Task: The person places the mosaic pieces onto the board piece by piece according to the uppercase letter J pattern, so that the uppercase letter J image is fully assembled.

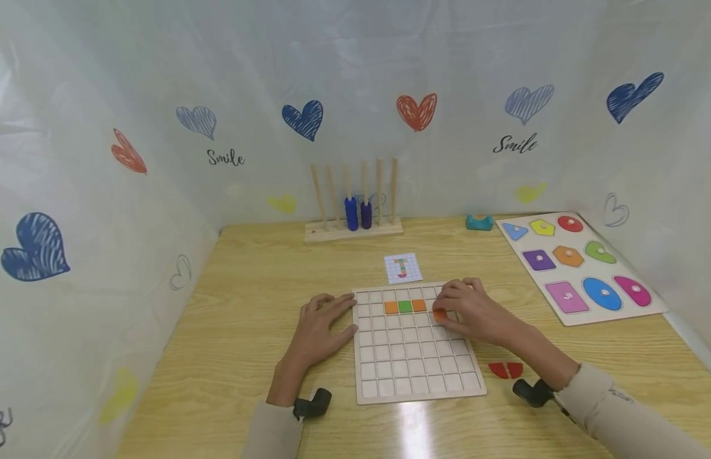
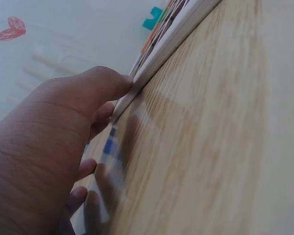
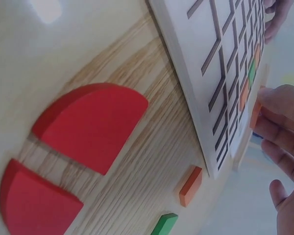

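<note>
A white grid board [image 1: 413, 350] lies on the table, with an orange tile [image 1: 392, 307], a green tile [image 1: 404, 306] and another orange tile [image 1: 418, 305] side by side in its second row. My right hand [image 1: 476, 312] pinches a further orange square tile [image 3: 256, 113] between thumb and fingers, over the board's upper right part. At the board's left edge my left hand [image 1: 321, 328] rests with fingers spread, and its thumb [image 2: 112, 84] touches the rim in the left wrist view. Behind the board lies a small card [image 1: 403, 270] printed with a coloured J on a grid.
Two red quarter-circle pieces [image 3: 95, 125] lie right of the board, near a loose orange tile [image 3: 190, 187] and a green one [image 3: 165, 225]. A wooden peg stand [image 1: 353, 231] with blue and purple beads, a teal piece [image 1: 479, 222] and a shape puzzle [image 1: 579, 268] stand farther back.
</note>
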`<act>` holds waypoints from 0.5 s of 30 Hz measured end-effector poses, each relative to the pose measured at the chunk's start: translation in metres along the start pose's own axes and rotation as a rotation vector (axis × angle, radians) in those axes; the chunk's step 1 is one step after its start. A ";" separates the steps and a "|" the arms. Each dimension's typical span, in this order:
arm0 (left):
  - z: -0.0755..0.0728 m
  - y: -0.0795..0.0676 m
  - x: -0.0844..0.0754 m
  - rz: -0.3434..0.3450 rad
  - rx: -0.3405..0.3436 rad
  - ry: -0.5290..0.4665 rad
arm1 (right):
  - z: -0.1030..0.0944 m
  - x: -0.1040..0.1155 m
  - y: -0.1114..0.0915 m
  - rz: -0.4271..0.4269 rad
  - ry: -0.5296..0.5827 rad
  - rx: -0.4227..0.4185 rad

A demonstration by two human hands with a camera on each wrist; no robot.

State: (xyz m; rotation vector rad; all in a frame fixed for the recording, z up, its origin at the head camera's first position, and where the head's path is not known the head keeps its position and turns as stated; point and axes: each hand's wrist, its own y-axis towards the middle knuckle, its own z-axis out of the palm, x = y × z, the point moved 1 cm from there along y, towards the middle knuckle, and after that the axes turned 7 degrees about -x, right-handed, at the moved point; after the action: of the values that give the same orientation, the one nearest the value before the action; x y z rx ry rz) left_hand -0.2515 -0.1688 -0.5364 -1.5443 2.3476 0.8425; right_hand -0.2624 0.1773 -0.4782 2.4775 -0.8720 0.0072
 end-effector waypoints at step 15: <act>-0.001 0.000 -0.001 0.026 -0.023 -0.008 | 0.008 0.005 0.010 -0.026 0.037 -0.012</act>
State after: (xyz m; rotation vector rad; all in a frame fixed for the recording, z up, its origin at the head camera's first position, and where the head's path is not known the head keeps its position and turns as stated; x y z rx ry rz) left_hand -0.2509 -0.1684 -0.5346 -1.5201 2.3653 0.8833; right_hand -0.2654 0.1646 -0.4796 2.4697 -0.8223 0.0391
